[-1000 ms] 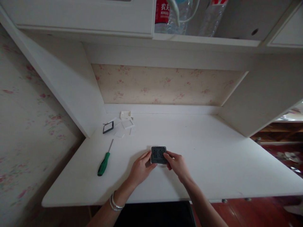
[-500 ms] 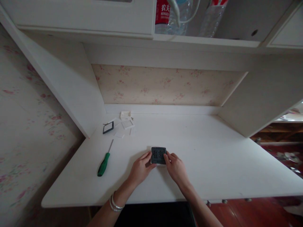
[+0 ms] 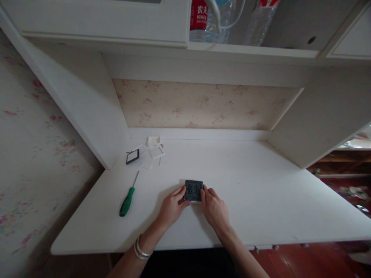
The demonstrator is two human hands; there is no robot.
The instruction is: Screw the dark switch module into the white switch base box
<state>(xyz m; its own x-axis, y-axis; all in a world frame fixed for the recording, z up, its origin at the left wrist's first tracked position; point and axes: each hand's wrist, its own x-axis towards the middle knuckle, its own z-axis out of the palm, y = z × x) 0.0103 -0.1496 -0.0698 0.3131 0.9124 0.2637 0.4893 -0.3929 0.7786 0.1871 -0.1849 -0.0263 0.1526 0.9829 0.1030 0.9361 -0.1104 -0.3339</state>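
Observation:
A dark grey square wall socket [image 3: 193, 190] with slotted holes on its face is held just above the white desk, between both hands. My left hand [image 3: 171, 206] grips its left edge, thumb at the lower side and fingers along the left. On the right edge, my right hand [image 3: 215, 208] has its thumb and fingers pinched. The underside of the socket is hidden. To the left lies a green-handled screwdriver [image 3: 126, 202], its shaft pointing away from me.
At the back left of the desk [image 3: 261, 200] are a black square frame [image 3: 132, 156], a white frame [image 3: 156, 153], a small white box-like piece [image 3: 153, 141] and thin clear or white sheets. A shelf with plastic bottles [image 3: 199, 17] overhangs the desk, with side panels left and right.
The socket has tilted slightly, and the pale rim along its left and top edge shows less. My right hand has shifted a little around its edge; my left hand stays in place.

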